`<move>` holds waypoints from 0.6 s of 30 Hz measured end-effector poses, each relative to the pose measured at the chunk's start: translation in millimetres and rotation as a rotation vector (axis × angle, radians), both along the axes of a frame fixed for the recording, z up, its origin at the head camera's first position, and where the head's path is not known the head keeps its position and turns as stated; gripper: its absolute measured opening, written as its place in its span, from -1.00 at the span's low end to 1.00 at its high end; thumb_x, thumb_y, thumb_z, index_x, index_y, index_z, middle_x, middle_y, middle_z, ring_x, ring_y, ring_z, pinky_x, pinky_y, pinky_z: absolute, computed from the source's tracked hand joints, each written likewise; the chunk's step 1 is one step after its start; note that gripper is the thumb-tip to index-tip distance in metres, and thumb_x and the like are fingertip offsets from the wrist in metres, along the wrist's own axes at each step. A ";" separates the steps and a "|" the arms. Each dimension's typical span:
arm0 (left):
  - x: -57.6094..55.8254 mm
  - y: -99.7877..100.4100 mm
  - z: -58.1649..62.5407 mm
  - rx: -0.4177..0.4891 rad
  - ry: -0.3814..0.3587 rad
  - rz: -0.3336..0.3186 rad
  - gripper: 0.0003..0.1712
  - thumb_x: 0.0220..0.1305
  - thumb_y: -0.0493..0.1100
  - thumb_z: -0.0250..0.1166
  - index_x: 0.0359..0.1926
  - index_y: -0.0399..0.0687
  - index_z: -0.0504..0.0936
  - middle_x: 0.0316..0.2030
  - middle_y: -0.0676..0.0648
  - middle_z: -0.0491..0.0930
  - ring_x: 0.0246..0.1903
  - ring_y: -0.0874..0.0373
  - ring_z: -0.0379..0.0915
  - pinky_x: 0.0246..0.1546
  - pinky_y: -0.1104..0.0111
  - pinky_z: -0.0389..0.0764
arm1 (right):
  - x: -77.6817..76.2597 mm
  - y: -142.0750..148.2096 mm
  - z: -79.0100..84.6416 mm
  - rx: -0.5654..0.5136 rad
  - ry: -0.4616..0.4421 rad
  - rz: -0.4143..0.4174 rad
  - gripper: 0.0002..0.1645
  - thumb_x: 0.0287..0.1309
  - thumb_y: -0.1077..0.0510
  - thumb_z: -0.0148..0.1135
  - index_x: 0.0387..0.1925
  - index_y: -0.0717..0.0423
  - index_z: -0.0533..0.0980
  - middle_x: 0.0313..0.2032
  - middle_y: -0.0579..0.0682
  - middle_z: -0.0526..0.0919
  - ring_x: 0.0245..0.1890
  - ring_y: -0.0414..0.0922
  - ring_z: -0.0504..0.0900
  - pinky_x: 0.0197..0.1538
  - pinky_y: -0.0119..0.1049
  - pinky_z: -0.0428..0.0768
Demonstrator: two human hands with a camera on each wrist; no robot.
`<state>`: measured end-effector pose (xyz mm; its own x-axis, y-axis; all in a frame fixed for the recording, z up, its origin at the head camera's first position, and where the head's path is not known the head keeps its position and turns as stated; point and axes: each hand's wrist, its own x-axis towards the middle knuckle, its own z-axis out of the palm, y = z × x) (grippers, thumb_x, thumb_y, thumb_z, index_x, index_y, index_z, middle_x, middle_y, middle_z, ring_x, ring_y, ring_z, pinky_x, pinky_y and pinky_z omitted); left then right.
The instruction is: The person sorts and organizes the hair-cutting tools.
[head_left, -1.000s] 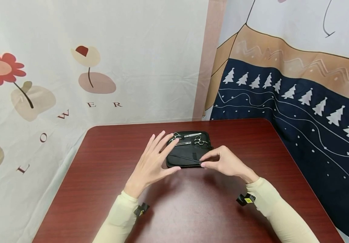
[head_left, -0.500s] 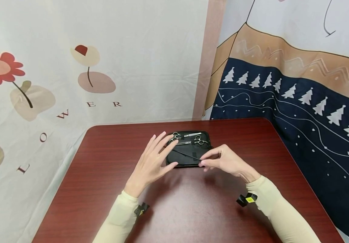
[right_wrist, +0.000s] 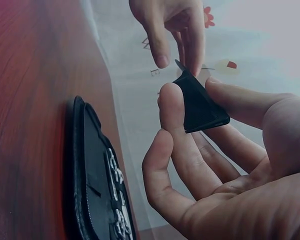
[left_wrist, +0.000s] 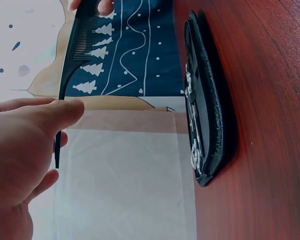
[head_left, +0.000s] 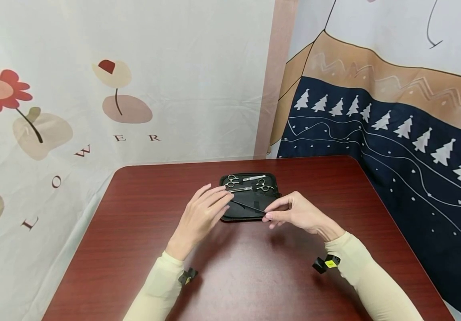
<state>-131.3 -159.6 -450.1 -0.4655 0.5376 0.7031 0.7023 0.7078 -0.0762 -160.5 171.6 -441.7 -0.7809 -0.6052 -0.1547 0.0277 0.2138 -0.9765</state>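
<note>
Right hand (head_left: 300, 216) pinches comb (left_wrist: 68, 72) by its toothed end, raised near open case (head_left: 237, 212); left hand (head_left: 199, 216) straddles tail (left_wrist: 57, 159) between thumb and fingers, can't tell if touching; pinch lightly, thin tail could flex.

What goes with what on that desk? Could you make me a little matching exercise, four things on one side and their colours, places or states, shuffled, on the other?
Things
1. tail comb
2. zip case
3. scissors
4. tabletop

Colours, places, states
A. silvery, lying in the zip case
B. reddish brown, with a wood grain
C. pinched by the right hand
D. black, resting on the tabletop

Right pairs: 1-C, 2-D, 3-A, 4-B
</note>
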 end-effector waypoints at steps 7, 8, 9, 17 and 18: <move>0.6 0.0 -3.4 0.072 0.000 -0.040 -0.51 0.26 -0.60 0.36 0.07 -0.11 0.89 -0.02 -0.05 0.90 0.01 0.04 0.85 0.27 0.10 0.80 | -0.5 0.3 -0.3 -0.001 -0.006 0.011 -0.62 0.47 0.21 0.49 0.13 0.43 0.76 -0.05 0.29 0.92 -0.27 -0.09 0.95 -0.02 -0.15 0.91; 0.5 -0.1 -3.8 0.080 -0.002 -0.047 -0.49 0.24 -0.63 0.34 0.06 -0.11 0.89 -0.04 -0.05 0.90 -0.01 0.04 0.85 0.24 0.11 0.81 | -0.6 0.4 -0.2 -0.002 -0.007 0.014 -0.61 0.46 0.21 0.50 0.14 0.45 0.75 -0.05 0.29 0.92 -0.27 -0.09 0.95 -0.02 -0.15 0.91; 0.3 -0.2 -4.0 0.084 -0.003 -0.052 -0.47 0.22 -0.64 0.33 0.05 -0.11 0.89 -0.05 -0.04 0.90 -0.03 0.04 0.86 0.21 0.12 0.82 | -0.5 0.4 -0.1 -0.003 -0.010 0.015 -0.60 0.46 0.21 0.50 0.14 0.45 0.75 -0.05 0.29 0.92 -0.27 -0.09 0.95 -0.02 -0.14 0.91; 0.2 -1.4 -4.7 0.081 0.021 -0.059 -0.48 0.14 -0.64 0.42 0.00 -0.10 0.92 -0.09 -0.03 0.91 -0.07 0.06 0.87 0.19 0.16 0.85 | 0.1 0.6 1.2 -0.011 -0.009 0.029 -0.58 0.47 0.22 0.48 0.16 0.51 0.72 -0.03 0.38 0.89 -0.27 -0.07 0.95 0.01 -0.04 0.92; 0.0 -1.5 -4.8 0.081 0.026 -0.059 -0.50 0.14 -0.63 0.44 0.00 -0.10 0.93 -0.09 -0.03 0.91 -0.08 0.06 0.87 0.19 0.15 0.85 | 0.0 0.5 0.8 -0.012 -0.007 0.030 -0.58 0.47 0.22 0.48 0.16 0.51 0.72 -0.03 0.38 0.89 -0.28 -0.07 0.95 0.00 -0.05 0.92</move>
<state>-131.3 -161.2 -454.9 -0.4159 0.5040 0.7570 0.7412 0.6701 -0.0389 -160.5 172.1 -440.9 -0.7612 -0.6302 -0.1530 0.0285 0.2032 -0.9787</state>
